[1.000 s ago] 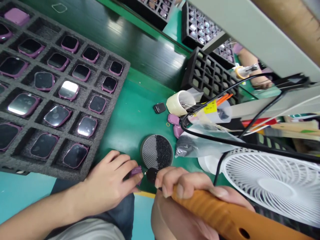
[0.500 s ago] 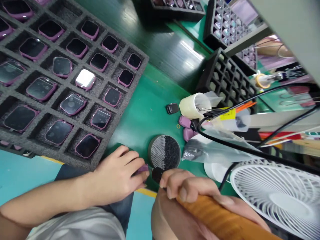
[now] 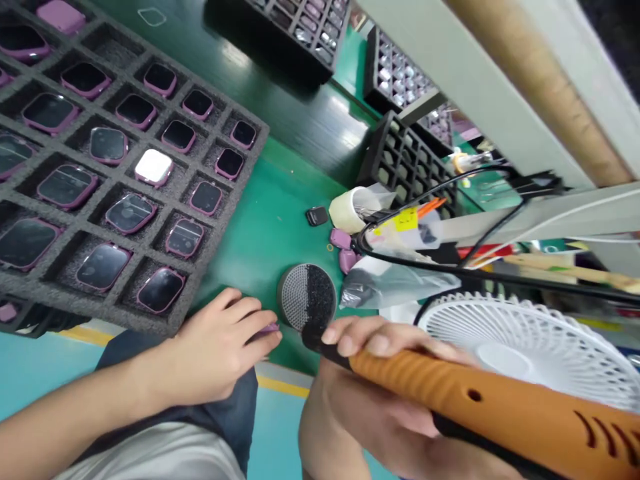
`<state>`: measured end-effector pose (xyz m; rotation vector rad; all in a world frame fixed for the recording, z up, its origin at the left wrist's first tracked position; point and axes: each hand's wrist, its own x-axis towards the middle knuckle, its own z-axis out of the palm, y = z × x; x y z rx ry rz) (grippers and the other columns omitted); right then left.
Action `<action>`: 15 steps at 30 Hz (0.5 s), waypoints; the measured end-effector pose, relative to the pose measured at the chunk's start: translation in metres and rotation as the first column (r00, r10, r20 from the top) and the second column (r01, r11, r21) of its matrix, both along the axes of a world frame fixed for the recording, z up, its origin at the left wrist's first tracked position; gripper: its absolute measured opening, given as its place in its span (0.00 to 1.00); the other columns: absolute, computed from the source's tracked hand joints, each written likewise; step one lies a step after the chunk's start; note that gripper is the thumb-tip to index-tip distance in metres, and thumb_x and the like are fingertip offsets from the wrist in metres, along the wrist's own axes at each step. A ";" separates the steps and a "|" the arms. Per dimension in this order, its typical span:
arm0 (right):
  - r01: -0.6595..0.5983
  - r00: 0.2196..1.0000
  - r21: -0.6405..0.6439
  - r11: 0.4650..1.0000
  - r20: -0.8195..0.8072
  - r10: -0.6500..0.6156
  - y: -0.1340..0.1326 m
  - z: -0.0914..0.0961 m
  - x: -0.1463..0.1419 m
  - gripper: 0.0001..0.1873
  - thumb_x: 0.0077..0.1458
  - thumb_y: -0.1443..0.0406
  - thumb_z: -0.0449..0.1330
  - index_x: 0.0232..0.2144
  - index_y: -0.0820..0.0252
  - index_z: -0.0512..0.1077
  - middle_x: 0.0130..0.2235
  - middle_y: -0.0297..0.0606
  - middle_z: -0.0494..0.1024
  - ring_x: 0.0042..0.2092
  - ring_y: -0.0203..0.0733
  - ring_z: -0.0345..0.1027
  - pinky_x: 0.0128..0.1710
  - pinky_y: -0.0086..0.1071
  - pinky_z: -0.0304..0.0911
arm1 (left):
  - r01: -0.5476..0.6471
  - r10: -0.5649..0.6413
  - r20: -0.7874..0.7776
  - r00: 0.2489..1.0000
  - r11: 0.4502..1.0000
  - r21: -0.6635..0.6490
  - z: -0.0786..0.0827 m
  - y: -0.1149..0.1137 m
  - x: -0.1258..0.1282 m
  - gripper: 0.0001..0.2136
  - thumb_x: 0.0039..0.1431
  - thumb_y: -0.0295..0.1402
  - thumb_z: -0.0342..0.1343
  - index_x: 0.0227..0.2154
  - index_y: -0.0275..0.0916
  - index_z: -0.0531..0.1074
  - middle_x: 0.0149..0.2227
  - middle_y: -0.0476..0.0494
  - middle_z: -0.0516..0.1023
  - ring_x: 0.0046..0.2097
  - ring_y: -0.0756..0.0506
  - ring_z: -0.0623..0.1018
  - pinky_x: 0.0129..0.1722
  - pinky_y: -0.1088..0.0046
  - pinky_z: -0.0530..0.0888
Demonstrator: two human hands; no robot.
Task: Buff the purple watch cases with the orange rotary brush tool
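Now L hand [image 3: 220,347] pinching purple watch case [image 3: 269,328]; R hand [image 3: 380,347] gripping orange screwdriver [image 3: 480,407]

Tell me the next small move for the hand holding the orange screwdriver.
Probably bring the orange electric screwdriver tip in the right hand left onto the small purple watch case pinched by the left hand; the tip sits beside the round screw dish.

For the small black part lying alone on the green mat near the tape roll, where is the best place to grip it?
Pinch the black part across its two short outer edges, coming from above. It lies flat, and the tape roll stands close on its right.
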<state>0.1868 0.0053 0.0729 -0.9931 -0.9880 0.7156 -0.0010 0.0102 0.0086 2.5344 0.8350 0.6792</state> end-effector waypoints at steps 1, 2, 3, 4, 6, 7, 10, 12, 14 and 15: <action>0.043 0.998 0.041 0.998 0.036 -0.044 0.002 0.001 0.003 0.25 0.68 0.42 0.55 0.55 0.46 0.77 0.36 0.31 0.71 0.30 0.39 0.66 0.28 0.40 0.70 | 0.026 -0.026 -0.007 1.000 1.000 -0.011 0.001 0.000 -0.001 0.20 0.66 0.27 0.64 0.60 0.36 0.78 0.63 0.37 0.80 0.58 0.35 0.76 0.56 0.51 0.70; 0.079 0.994 0.070 0.994 0.076 -0.084 0.005 0.001 0.006 0.25 0.69 0.43 0.54 0.57 0.44 0.76 0.37 0.30 0.70 0.29 0.38 0.65 0.27 0.38 0.69 | 0.043 -0.043 -0.011 0.999 0.999 -0.025 0.002 0.001 -0.002 0.21 0.65 0.28 0.64 0.61 0.36 0.77 0.65 0.36 0.78 0.60 0.34 0.75 0.57 0.50 0.70; 0.102 0.987 0.077 0.992 0.115 -0.110 0.007 0.001 0.008 0.24 0.70 0.44 0.53 0.58 0.42 0.75 0.37 0.29 0.68 0.28 0.36 0.64 0.27 0.36 0.67 | 0.044 -0.045 -0.011 0.999 0.998 -0.040 0.002 0.001 -0.002 0.20 0.66 0.30 0.65 0.60 0.37 0.78 0.65 0.35 0.77 0.61 0.33 0.75 0.57 0.50 0.70; 0.110 0.982 0.069 0.992 0.143 -0.119 0.009 0.000 0.009 0.24 0.71 0.44 0.51 0.59 0.41 0.74 0.36 0.28 0.66 0.26 0.34 0.63 0.26 0.35 0.66 | 0.028 -0.028 -0.008 1.000 0.998 -0.056 0.003 0.001 -0.001 0.18 0.68 0.33 0.65 0.59 0.38 0.78 0.63 0.35 0.77 0.60 0.32 0.75 0.56 0.49 0.71; 0.119 0.984 0.041 0.992 0.126 -0.123 0.012 -0.003 0.009 0.24 0.70 0.41 0.51 0.56 0.41 0.75 0.33 0.26 0.64 0.25 0.33 0.61 0.25 0.32 0.62 | -0.033 0.034 0.003 0.999 0.996 -0.080 0.003 0.000 0.002 0.13 0.72 0.39 0.64 0.55 0.42 0.80 0.56 0.36 0.78 0.56 0.33 0.76 0.52 0.51 0.72; 0.122 0.989 0.026 0.992 0.081 -0.124 0.013 -0.005 0.008 0.24 0.68 0.41 0.52 0.55 0.42 0.75 0.32 0.26 0.64 0.24 0.33 0.62 0.25 0.32 0.62 | -0.063 0.065 0.011 0.998 0.994 -0.086 0.002 0.000 0.003 0.11 0.73 0.41 0.64 0.53 0.43 0.80 0.51 0.37 0.78 0.53 0.35 0.76 0.50 0.52 0.72; 0.136 0.989 0.006 0.991 -0.061 -0.135 0.013 -0.010 0.010 0.25 0.66 0.40 0.54 0.51 0.45 0.76 0.31 0.28 0.68 0.25 0.35 0.64 0.25 0.33 0.63 | -0.100 0.102 0.032 0.994 0.993 -0.070 0.000 -0.002 0.006 0.07 0.74 0.35 0.62 0.50 0.44 0.80 0.46 0.40 0.76 0.48 0.37 0.75 0.47 0.55 0.71; 0.100 0.992 0.027 0.995 -0.077 -0.098 0.012 -0.013 0.014 0.26 0.64 0.39 0.55 0.51 0.46 0.76 0.31 0.28 0.71 0.24 0.36 0.64 0.24 0.34 0.64 | -0.102 0.104 0.041 0.994 0.993 -0.053 -0.001 -0.002 0.006 0.07 0.73 0.30 0.62 0.50 0.42 0.80 0.47 0.40 0.76 0.48 0.38 0.75 0.47 0.55 0.72; 0.044 0.998 0.076 0.996 -0.056 -0.040 0.011 -0.017 0.021 0.31 0.63 0.35 0.55 0.53 0.46 0.75 0.32 0.28 0.73 0.24 0.37 0.64 0.22 0.35 0.65 | -0.103 0.105 0.050 0.993 0.994 -0.045 -0.001 -0.003 0.006 0.08 0.73 0.28 0.61 0.51 0.40 0.79 0.47 0.39 0.77 0.48 0.37 0.76 0.47 0.55 0.72; 0.012 0.999 0.090 0.996 -0.043 -0.008 0.011 -0.019 0.024 0.33 0.63 0.34 0.54 0.54 0.47 0.75 0.33 0.29 0.74 0.24 0.37 0.65 0.22 0.36 0.66 | -0.105 0.107 0.054 0.993 0.993 -0.047 -0.001 -0.003 0.006 0.08 0.73 0.28 0.61 0.51 0.40 0.79 0.47 0.39 0.77 0.48 0.37 0.76 0.47 0.55 0.72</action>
